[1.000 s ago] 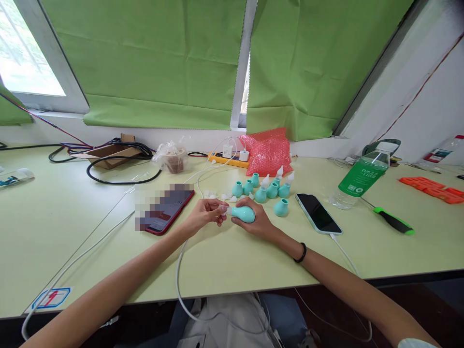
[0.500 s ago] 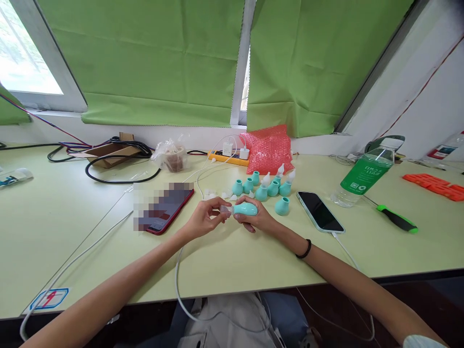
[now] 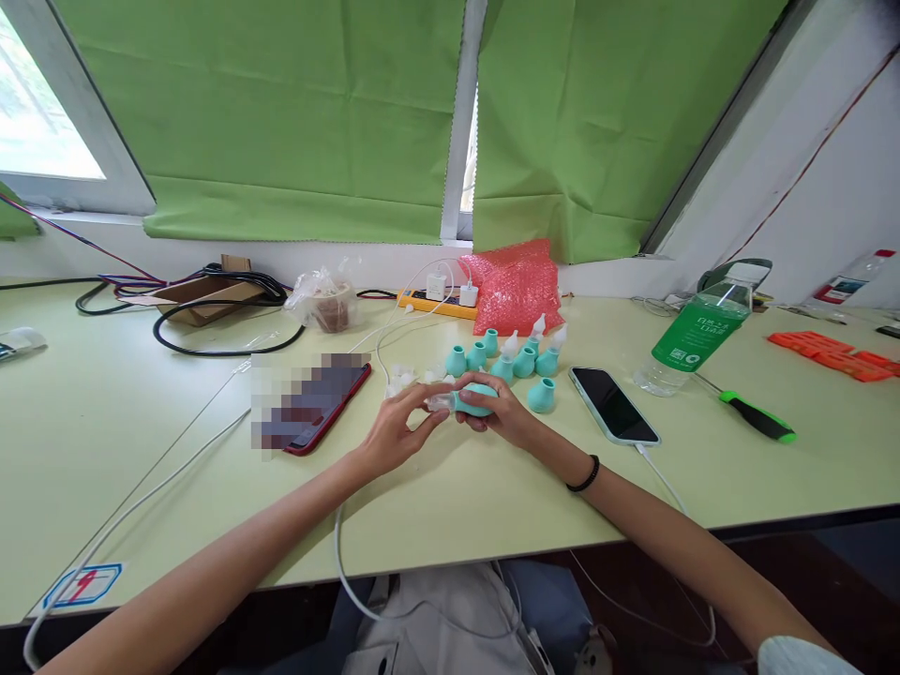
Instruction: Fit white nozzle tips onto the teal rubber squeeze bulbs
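Observation:
My right hand [image 3: 507,412] is wrapped around a turquoise squeeze bulb [image 3: 478,401], which lies sideways just above the table. My left hand [image 3: 392,429] pinches the clear nozzle [image 3: 440,402] at the bulb's left end, thumb below and fingers above. Beyond my hands stand several more turquoise bulbs [image 3: 524,363], some bare with an open neck and some topped with a pointed translucent tip [image 3: 538,326]. One bare bulb [image 3: 541,396] sits apart, close to my right hand. Small translucent pieces [image 3: 400,379] lie behind my left hand, partly hidden by it.
To the left lies a red-edged phone [image 3: 330,412], partly blurred; to the right, a charging phone [image 3: 613,405]. A green-labelled bottle [image 3: 703,330], a screwdriver [image 3: 757,417] and orange parts [image 3: 833,354] are farther right. Behind are red bubble wrap [image 3: 517,286], a power strip [image 3: 422,302] and cables.
My right fingers have come forward over the top of the bulb, covering more of it. My left fingers have straightened a little along the nozzle. The view has shifted slightly.

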Tool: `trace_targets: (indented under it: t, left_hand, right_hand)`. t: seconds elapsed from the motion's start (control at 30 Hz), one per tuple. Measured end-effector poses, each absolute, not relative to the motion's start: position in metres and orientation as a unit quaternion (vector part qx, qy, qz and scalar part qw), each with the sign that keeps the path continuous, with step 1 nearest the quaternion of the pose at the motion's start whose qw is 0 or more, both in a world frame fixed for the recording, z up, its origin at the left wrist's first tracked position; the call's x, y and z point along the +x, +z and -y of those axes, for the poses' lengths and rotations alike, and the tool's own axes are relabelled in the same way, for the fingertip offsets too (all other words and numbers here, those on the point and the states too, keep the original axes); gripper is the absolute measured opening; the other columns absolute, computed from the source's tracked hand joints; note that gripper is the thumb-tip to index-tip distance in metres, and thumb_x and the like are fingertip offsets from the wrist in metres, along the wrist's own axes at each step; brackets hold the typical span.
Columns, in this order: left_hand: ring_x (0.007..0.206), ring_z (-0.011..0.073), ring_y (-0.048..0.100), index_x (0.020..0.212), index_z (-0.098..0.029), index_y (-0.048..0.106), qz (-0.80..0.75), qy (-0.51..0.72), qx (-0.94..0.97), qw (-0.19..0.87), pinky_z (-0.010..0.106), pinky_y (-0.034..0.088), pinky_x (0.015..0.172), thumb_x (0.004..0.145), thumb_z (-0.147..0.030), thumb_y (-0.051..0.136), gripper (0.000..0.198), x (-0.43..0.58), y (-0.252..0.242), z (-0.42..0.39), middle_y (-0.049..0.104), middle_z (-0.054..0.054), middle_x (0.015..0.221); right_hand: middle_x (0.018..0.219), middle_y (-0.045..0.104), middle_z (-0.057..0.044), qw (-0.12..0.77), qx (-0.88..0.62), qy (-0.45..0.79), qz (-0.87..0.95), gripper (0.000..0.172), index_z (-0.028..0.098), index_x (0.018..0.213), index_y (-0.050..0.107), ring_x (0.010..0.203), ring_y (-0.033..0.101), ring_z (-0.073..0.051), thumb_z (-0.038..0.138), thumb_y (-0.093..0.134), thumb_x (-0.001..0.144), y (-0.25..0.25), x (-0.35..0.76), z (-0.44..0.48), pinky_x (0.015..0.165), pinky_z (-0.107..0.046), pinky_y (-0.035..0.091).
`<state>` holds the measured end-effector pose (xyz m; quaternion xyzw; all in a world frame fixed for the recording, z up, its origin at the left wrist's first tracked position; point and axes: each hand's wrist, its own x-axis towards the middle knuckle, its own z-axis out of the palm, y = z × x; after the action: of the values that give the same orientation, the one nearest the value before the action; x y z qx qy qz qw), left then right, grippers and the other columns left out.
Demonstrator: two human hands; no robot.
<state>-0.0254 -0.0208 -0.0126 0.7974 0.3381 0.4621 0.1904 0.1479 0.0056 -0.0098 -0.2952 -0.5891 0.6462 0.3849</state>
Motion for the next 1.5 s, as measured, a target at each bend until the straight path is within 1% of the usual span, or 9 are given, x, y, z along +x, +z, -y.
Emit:
trace_targets:
  t: [0.1, 0.23, 0.37, 0.57, 0.73, 0.9, 1.1, 1.23, 1.5]
  left_hand:
    - [0.096, 0.0181, 0.05, 0.12, -0.02, 0.034, -0.355, 0.492, 0.782, 0.142, 0.032, 0.042, 0.079, 0.077, -0.023, 0.046, 0.044, -0.027, -0.014, 0.016, 0.053, 0.009, 0.112]
    - [0.104, 0.0235, 0.04, 0.104, -0.02, 0.051, -0.434, 0.383, 0.816, -0.01, 0.04, 0.035, 0.086, 0.077, -0.021, 0.044, 0.028, -0.036, -0.019, 0.002, 0.045, 0.008, 0.121]
    - [0.109, 0.0314, 0.029, 0.106, -0.02, 0.052, -0.516, 0.264, 0.808, -0.105, 0.048, 0.032, 0.084, 0.075, -0.023, 0.045, 0.032, -0.046, -0.024, -0.009, 0.034, 0.011, 0.128]
    - [0.113, 0.0306, 0.025, 0.118, -0.028, 0.039, -0.504, 0.189, 0.839, -0.075, 0.052, 0.023, 0.087, 0.082, -0.03, 0.036, 0.037, -0.047, -0.038, -0.009, 0.032, 0.006, 0.13]
    - [0.114, 0.027, 0.028, 0.108, -0.023, 0.046, -0.491, 0.204, 0.845, -0.059, 0.057, 0.01, 0.088, 0.083, -0.025, 0.035, 0.027, -0.043, -0.037, -0.008, 0.051, 0.007, 0.114]
    - [0.096, 0.022, 0.046, 0.091, -0.018, 0.053, -0.479, 0.237, 0.844, -0.03, 0.047, 0.026, 0.084, 0.079, -0.024, 0.043, 0.017, -0.041, -0.027, -0.009, 0.06, 0.006, 0.087]
    - [0.066, 0.0122, 0.053, 0.085, -0.014, 0.058, -0.415, 0.293, 0.856, 0.095, 0.026, 0.042, 0.063, 0.069, -0.013, 0.05, 0.018, -0.041, -0.033, -0.012, 0.054, 0.007, 0.086]
    - [0.06, 0.0114, 0.054, 0.072, -0.013, 0.062, -0.429, 0.39, 0.78, 0.236, 0.024, 0.043, 0.06, 0.063, -0.017, 0.058, 0.01, -0.042, -0.028, -0.013, 0.056, 0.005, 0.077]
    - [0.067, 0.0145, 0.058, 0.073, -0.013, 0.065, -0.407, 0.491, 0.563, 0.526, 0.027, 0.044, 0.067, 0.049, -0.026, 0.072, 0.028, -0.046, -0.019, -0.016, 0.065, 0.005, 0.073]
  right_hand:
    - [0.057, 0.059, 0.0, 0.466, -0.312, 0.623, 0.546, 0.02, 0.017, 0.077, 0.048, 0.043, 0.044, -0.006, 0.03, 0.059, 0.067, -0.009, 0.148, -0.009, 0.041, -0.018, 0.031]
    - [0.061, 0.059, 0.001, 0.521, -0.342, 0.605, 0.496, 0.023, 0.018, 0.075, 0.047, 0.049, 0.049, -0.008, 0.025, 0.064, 0.061, -0.011, 0.151, -0.015, 0.048, -0.02, 0.037]
    - [0.066, 0.058, 0.002, 0.529, -0.349, 0.615, 0.468, 0.029, 0.019, 0.074, 0.045, 0.054, 0.053, -0.01, 0.023, 0.066, 0.056, -0.013, 0.152, -0.016, 0.053, -0.024, 0.042]
    - [0.069, 0.059, 0.001, 0.513, -0.321, 0.615, 0.506, 0.026, 0.018, 0.084, 0.049, 0.055, 0.054, -0.011, 0.023, 0.059, 0.061, -0.019, 0.148, -0.014, 0.056, -0.026, 0.042]
    - [0.062, 0.058, 0.001, 0.499, -0.334, 0.583, 0.547, 0.019, 0.017, 0.078, 0.051, 0.049, 0.051, -0.01, 0.023, 0.058, 0.061, -0.021, 0.145, -0.013, 0.053, -0.025, 0.04]
    - [0.065, 0.055, 0.001, 0.496, -0.363, 0.49, 0.618, 0.018, 0.016, 0.074, 0.053, 0.055, 0.051, -0.01, 0.022, 0.06, 0.057, -0.022, 0.143, -0.011, 0.056, -0.025, 0.041]
    - [0.078, 0.057, -0.002, 0.477, -0.35, 0.309, 0.744, 0.02, 0.017, 0.078, 0.055, 0.076, 0.053, -0.015, 0.019, 0.058, 0.059, -0.023, 0.143, -0.005, 0.071, -0.028, 0.042]
    - [0.078, 0.059, -0.003, 0.467, -0.342, 0.186, 0.794, 0.022, 0.017, 0.08, 0.056, 0.073, 0.055, -0.015, 0.016, 0.057, 0.058, -0.019, 0.145, -0.003, 0.07, -0.028, 0.043]
    - [0.076, 0.059, -0.002, 0.472, -0.325, 0.092, 0.814, 0.022, 0.018, 0.078, 0.056, 0.072, 0.055, -0.015, 0.014, 0.056, 0.057, -0.015, 0.149, -0.005, 0.069, -0.028, 0.044]
